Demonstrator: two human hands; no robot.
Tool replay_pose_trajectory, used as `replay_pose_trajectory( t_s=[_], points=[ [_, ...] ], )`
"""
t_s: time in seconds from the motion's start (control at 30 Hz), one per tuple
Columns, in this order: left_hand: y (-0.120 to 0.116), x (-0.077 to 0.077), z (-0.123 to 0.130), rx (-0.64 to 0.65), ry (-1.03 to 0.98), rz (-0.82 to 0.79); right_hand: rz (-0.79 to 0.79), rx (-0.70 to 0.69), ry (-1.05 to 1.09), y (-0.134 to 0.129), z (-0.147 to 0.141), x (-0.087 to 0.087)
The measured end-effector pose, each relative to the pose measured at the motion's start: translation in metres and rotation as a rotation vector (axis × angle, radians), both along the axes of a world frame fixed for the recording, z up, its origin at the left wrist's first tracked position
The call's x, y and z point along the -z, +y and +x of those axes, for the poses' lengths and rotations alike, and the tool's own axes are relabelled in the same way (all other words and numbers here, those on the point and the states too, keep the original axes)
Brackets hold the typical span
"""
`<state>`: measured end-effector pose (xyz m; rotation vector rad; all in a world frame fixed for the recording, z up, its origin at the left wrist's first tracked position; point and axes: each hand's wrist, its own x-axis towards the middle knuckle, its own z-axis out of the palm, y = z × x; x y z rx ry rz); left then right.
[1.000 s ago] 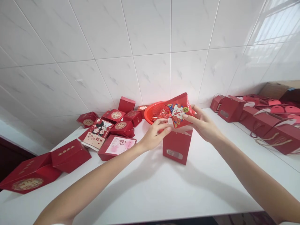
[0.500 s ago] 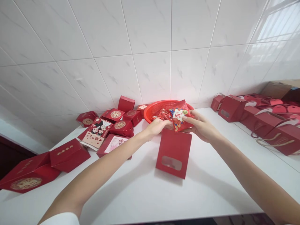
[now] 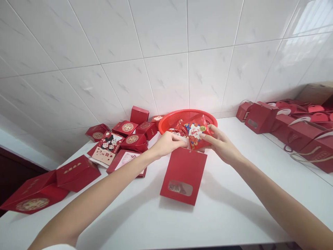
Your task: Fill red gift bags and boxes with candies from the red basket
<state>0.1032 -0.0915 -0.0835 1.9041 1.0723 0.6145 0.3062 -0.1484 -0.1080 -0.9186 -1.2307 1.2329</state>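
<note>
My right hand [image 3: 221, 141] pinches a shiny red snack packet [image 3: 195, 132] with a blue and white print, held just above the top of a red gift box [image 3: 183, 170]. My left hand [image 3: 168, 143] is closed at the box's upper left edge, gripping its pale flap. The box tilts over the table, and something patterned shows through its clear window. Behind the packet stands a red plastic basket [image 3: 179, 117] with several small red wrapped packets [image 3: 177, 132] in it.
Several red printed boxes [image 3: 129, 127] cluster at the left, with larger red boxes [image 3: 78, 172] nearer the front left edge. Red handled boxes [image 3: 262, 118] line the right side, beside a cardboard carton [image 3: 314, 93]. A white tiled wall [image 3: 166, 80] closes off the back of the white table [image 3: 234, 208].
The gift box has shifted left and tilted, and a patterned item now shows in its window. My left hand has moved slightly left; the packet sits a little lower and left.
</note>
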Motion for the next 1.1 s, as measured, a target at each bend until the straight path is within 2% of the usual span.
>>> replay_pose_trajectory(
  t_s=[0.2,0.5,0.63,0.77,0.87,0.97,1.1],
  points=[
    [-0.009,-0.007,-0.011,0.104,-0.109,-0.040,0.213,-0.037,-0.134,-0.007,0.003,-0.012],
    [-0.015,-0.004,-0.033,0.194,-0.104,-0.161,0.218,-0.138,-0.427,-0.008,-0.007,-0.025],
    [-0.017,-0.001,-0.044,0.185,-0.124,-0.250,0.202,-0.289,-0.546,-0.004,-0.007,-0.036],
    [-0.019,0.000,-0.053,0.247,-0.190,-0.322,0.228,-0.405,-0.765,0.001,-0.006,-0.052],
    [-0.020,0.000,-0.056,0.265,-0.170,-0.306,0.217,-0.502,-0.920,0.007,-0.010,-0.064],
    [-0.019,0.002,-0.058,0.231,-0.150,-0.254,0.178,-0.642,-0.999,0.017,-0.020,-0.071],
    [-0.017,0.008,-0.058,0.183,-0.159,-0.229,0.164,-0.771,-1.198,0.037,-0.044,-0.069]
  ],
)
